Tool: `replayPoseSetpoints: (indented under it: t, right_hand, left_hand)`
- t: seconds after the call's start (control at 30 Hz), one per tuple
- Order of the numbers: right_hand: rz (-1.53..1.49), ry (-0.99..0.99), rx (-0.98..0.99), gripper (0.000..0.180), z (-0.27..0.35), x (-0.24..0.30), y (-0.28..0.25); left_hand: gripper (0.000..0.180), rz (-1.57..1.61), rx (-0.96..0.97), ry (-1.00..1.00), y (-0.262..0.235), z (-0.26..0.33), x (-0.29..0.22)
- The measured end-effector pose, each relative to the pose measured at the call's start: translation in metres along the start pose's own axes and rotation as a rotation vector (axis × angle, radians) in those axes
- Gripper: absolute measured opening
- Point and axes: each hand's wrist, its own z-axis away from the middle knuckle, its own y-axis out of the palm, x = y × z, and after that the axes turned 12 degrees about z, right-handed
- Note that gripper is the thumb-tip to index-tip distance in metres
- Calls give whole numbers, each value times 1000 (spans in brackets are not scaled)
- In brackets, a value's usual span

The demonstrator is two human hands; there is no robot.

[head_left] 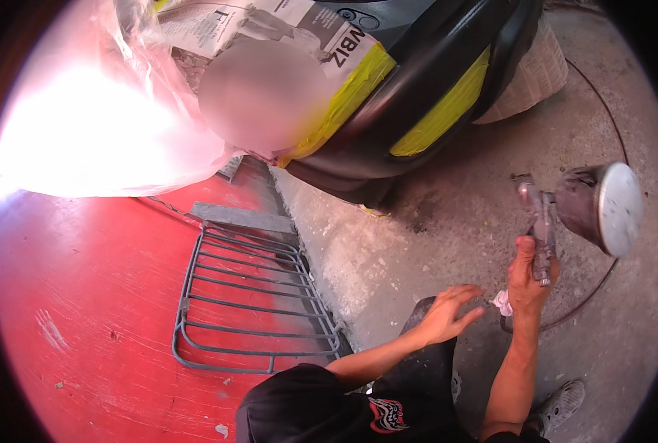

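My right hand [528, 280] is wrapped round the grip of a metal spray gun [541, 229], held up over the concrete floor. The gun's dark paint cup [583, 203] sticks out to the right with its pale round lid [620, 210]. A crumpled pinkish-white scrap [502, 303] shows beside that wrist; I cannot tell if I hold it. To its left my left hand [450, 314] hangs with fingers stretched and holds nothing. Ahead is a glossy black vehicle panel [366, 122], partly masked with newspaper [196, 33] and yellow-green tape [447, 111]. A blurred oval hides part of the newspaper.
A grey metal rack [259, 299] lies on the red floor [92, 295] at the left. Translucent plastic sheeting [159, 88] hangs at the upper left, in strong glare. A thin dark hose [602, 96] curves over the concrete [388, 258] on the right. My clog [565, 402] shows below.
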Motion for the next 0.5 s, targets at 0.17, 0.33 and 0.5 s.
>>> replayPoseSetpoints:
  t: [0.17, 0.33, 0.5]
  right_hand:
    - [-1, -45, -255, 39, -10, -4, 5]
    - [-31, -93, -197, 39, -2, -21, 24]
    - [-116, 23, 119, 39, 21, -35, 47]
  left_hand:
    - [57, -498, 17, -117, 18, 84, 63]
    - [58, -536, -69, -321, 32, 72, 57]
    - [60, -599, -105, -329, 32, 81, 58]
